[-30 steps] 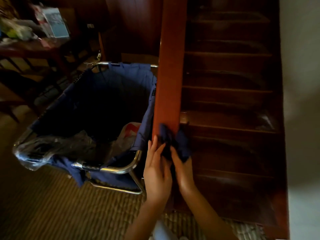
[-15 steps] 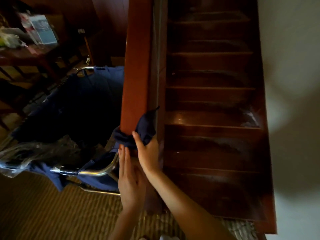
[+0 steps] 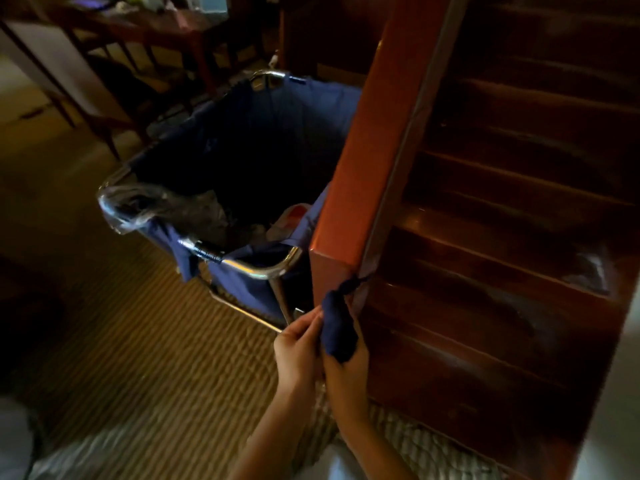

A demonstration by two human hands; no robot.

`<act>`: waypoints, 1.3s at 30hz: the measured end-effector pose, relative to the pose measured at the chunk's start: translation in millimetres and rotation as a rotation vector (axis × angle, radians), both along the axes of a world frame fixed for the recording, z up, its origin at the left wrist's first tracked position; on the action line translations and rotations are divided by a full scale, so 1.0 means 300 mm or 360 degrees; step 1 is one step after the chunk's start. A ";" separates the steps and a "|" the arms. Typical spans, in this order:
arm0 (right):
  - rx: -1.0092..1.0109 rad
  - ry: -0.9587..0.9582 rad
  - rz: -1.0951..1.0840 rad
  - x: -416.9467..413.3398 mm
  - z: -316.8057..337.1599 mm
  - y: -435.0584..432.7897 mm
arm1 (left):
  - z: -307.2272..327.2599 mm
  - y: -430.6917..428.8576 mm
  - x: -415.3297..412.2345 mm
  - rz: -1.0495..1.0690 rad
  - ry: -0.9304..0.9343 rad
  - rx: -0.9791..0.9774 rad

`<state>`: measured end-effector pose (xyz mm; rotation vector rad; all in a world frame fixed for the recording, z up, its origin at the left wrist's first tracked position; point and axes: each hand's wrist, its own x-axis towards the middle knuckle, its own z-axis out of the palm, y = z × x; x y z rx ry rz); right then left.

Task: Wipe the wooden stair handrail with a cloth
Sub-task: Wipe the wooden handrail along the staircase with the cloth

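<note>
Clearly the cloth [image 3: 337, 329] is the easy part. It is soft, light and limp, bunched into a dark blue wad just below the handrail's [image 3: 360, 168] square lower end, with one twisted corner reaching up to touch the rail's near edge. The left hand [image 3: 298, 351] pinches the wad's left side with its fingertips. The right hand [image 3: 348, 374] cups it from beneath, its fingers mostly hidden under the fabric but apparently curled round it. Opened flat over the palm, it would likely cover the broad top better than it does as a wad.

The rail is stiff, smooth and fixed, and its corners look sharp, so the cloth may snag there. A cart [image 3: 263, 271] stands touching or just beside the rail's left face, leaving little room on that side. The stairs [image 3: 519, 216] on the right are open.
</note>
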<state>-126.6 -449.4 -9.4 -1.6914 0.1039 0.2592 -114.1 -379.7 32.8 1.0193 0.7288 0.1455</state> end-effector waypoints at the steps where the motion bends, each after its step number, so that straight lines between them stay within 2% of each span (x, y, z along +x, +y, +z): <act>1: 0.0045 0.0001 0.0025 -0.002 -0.002 0.007 | -0.014 0.018 -0.012 0.0002 0.0000 0.0021; 4: 0.0079 -0.0014 0.0147 -0.002 -0.013 -0.018 | -0.062 0.097 -0.041 -0.0020 0.0083 0.0203; 5: 0.0048 0.0018 0.0084 0.003 -0.020 -0.009 | -0.084 0.127 -0.045 -0.0007 0.0113 0.0235; 10: -0.0105 0.0251 -0.0750 0.007 -0.071 0.039 | -0.181 0.288 -0.080 0.0005 0.0242 0.0247; 12: -0.0104 0.0310 -0.0868 0.006 -0.070 0.069 | -0.205 0.322 -0.078 -0.0093 0.0206 0.0132; 14: -0.0169 0.0196 -0.0904 -0.005 -0.068 0.102 | -0.223 0.340 -0.064 -0.0241 0.0155 0.0080; 17: -0.0351 -0.0139 -0.0799 -0.027 -0.064 0.162 | -0.227 0.335 -0.030 -0.0578 -0.0021 -0.0045; 20: -0.0340 -0.0248 -0.0477 -0.012 -0.059 0.231 | -0.219 0.303 0.004 -0.0885 -0.0172 -0.0386; 24: -0.0387 -0.0092 0.0034 0.052 -0.032 0.240 | -0.257 0.310 0.021 -0.0689 -0.0178 -0.0944; 26: -0.0551 -0.0254 0.0213 0.076 -0.005 0.217 | -0.286 0.329 0.035 -0.0510 -0.0244 -0.1089; 28: -0.0775 -0.0624 0.0100 0.085 0.032 0.205 | -0.280 0.343 0.067 -0.0378 -0.0268 -0.0945; 30: -0.0986 -0.1063 -0.0229 0.103 0.076 0.196 | -0.219 0.345 0.127 -0.0343 -0.0336 -0.0575; 33: -0.1240 -0.1483 -0.0554 0.210 0.150 0.169 | -0.083 0.290 0.273 -0.0554 -0.0667 -0.0007; 36: -0.1529 -0.1586 -0.0657 0.369 0.239 0.147 | -0.015 0.221 0.399 -0.0723 -0.0960 0.0672; 37: -0.1578 -0.1560 -0.0659 0.414 0.257 0.146 | -0.021 0.215 0.422 -0.0700 -0.0992 0.0729; 39: -0.1618 -0.1468 -0.0619 0.481 0.268 0.162 | -0.072 0.216 0.404 -0.0627 -0.0953 0.0632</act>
